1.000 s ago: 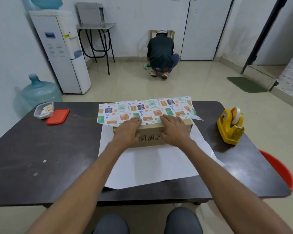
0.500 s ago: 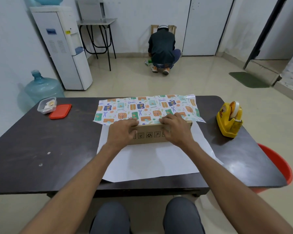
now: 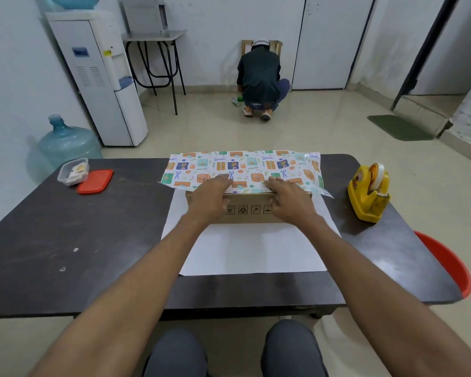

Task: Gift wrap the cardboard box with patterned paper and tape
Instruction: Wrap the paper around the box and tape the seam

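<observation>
The cardboard box (image 3: pixel 249 212) lies in the middle of the dark table (image 3: pixel 65 240), on the white underside of the patterned paper (image 3: pixel 250 248). The far part of the sheet, printed side up (image 3: pixel 245 165), is folded over the box top toward me. My left hand (image 3: pixel 208 198) and my right hand (image 3: pixel 290 200) rest palm down on the box's near top edge. Their fingertips press the paper's edge onto the box, and the thumbs hang over the front face. A yellow tape dispenser (image 3: pixel 369 194) stands to the right, apart from both hands.
A small clear container (image 3: pixel 73 171) and its red lid (image 3: pixel 95 181) lie at the table's far left. A red tub (image 3: pixel 446 262) sits on the floor by the right table edge. Beyond the table a person (image 3: pixel 260 80) crouches, with a water dispenser (image 3: pixel 98 77) and bottle (image 3: pixel 65 142) at the left.
Both hands stay on the box, holding the folded paper flap down. The flap's edge now lies slightly nearer the box's front edge. The view has shifted a little.
</observation>
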